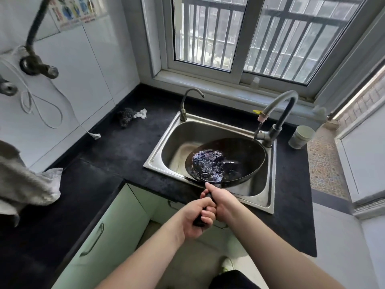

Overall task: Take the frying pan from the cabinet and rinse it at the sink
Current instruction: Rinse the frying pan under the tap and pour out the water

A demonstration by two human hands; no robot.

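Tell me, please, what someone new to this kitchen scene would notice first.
Most striking is the dark frying pan held over the steel sink, with water pooled and swirling in it. The left hand and right hand both grip its handle. Behind, the tall grey faucet arches above the pan, before a barred window.
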